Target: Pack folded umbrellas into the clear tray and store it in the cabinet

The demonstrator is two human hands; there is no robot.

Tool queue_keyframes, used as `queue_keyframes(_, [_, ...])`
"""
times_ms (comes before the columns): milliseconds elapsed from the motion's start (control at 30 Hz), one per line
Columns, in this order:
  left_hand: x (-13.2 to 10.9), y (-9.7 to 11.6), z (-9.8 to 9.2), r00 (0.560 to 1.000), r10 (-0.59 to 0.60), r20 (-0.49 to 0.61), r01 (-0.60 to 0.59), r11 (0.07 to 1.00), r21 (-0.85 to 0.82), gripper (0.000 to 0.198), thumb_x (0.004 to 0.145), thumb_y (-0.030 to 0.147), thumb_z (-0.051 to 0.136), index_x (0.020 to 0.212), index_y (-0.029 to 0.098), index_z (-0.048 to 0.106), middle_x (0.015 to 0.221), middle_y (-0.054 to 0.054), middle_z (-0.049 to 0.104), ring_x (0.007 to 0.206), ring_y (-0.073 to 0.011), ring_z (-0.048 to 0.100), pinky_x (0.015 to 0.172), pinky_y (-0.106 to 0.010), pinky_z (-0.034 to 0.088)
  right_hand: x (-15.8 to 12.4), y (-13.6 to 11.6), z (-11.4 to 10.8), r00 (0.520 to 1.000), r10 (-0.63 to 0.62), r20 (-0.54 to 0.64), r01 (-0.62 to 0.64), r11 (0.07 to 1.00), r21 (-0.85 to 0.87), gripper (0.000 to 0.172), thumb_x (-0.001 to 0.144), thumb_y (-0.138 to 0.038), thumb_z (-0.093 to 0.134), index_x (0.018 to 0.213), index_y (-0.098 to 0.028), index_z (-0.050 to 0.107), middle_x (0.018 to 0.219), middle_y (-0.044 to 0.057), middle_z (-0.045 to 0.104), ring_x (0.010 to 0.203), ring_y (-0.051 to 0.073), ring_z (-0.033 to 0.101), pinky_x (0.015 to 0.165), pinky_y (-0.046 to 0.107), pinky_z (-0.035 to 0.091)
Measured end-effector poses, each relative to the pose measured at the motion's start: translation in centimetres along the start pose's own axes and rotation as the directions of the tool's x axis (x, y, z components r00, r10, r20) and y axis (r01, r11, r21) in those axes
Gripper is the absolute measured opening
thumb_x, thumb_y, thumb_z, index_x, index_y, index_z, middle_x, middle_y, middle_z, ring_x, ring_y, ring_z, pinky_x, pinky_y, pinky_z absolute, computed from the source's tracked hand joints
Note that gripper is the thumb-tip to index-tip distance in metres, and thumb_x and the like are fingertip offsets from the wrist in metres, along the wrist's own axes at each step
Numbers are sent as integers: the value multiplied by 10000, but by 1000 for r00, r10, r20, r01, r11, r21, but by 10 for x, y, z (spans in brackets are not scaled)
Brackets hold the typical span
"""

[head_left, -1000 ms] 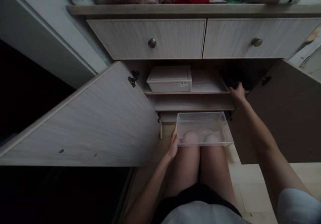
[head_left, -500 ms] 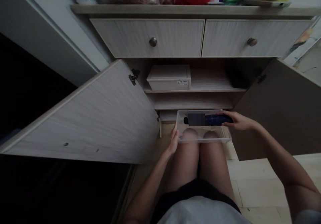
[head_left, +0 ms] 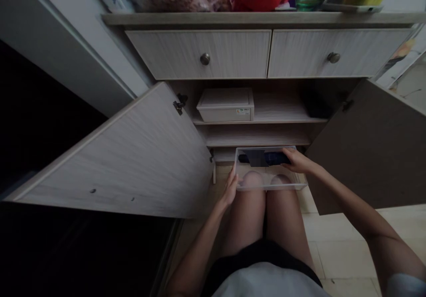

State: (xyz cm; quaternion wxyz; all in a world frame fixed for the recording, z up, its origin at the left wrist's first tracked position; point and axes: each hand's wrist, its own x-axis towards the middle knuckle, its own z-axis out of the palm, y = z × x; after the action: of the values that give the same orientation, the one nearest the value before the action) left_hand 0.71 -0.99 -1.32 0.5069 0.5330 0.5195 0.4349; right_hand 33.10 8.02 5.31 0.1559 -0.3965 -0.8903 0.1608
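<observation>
Head view: right hand point(head_left: 296, 160), clasping a dark roll point(head_left: 275, 158), is now drawing it fully within the clear box point(head_left: 301, 185) left hand point(head_left: 230, 188) is gripping.

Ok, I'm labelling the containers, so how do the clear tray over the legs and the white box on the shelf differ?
The clear tray is see-through, while the white box is opaque. The tray is open at the top; the box is covered. The tray has the left hand against its side, while the box sits on a cabinet shelf, touched by neither hand. Both look roughly rectangular.
</observation>
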Motion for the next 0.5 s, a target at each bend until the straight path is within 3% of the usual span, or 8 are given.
queue_keyframes(167, [-1,-3,-1,998,-66,10,67,997,-41,896,881,765,460,1611,276,281,1699,-113,208,1345,-339,525,1102,-479,449,5,-2,13,997,53,-49,-62,976,-211,403,790,-106,621,1192,-129,598,1165,184,616,1045,294,598,922,395,476])
queue_keyframes(333, [-1,-1,-1,997,-73,5,73,997,-26,926,860,788,469,1604,258,315,1650,-135,329,1320,-364,533,1057,-472,483,9,-10,19,992,99,-81,-125,881,-456,214,833,-181,686,1045,-180,661,1099,171,627,1015,307,575,866,390,443])
queue_keyframes(500, [0,1,2,997,-81,-8,81,996,-38,886,865,782,469,1600,312,314,1656,-102,326,1210,-327,607,1020,-477,506,16,-9,4,991,129,34,-103,903,-418,309,805,-223,733,1101,-175,661,1096,156,664,1017,301,604,853,374,442])
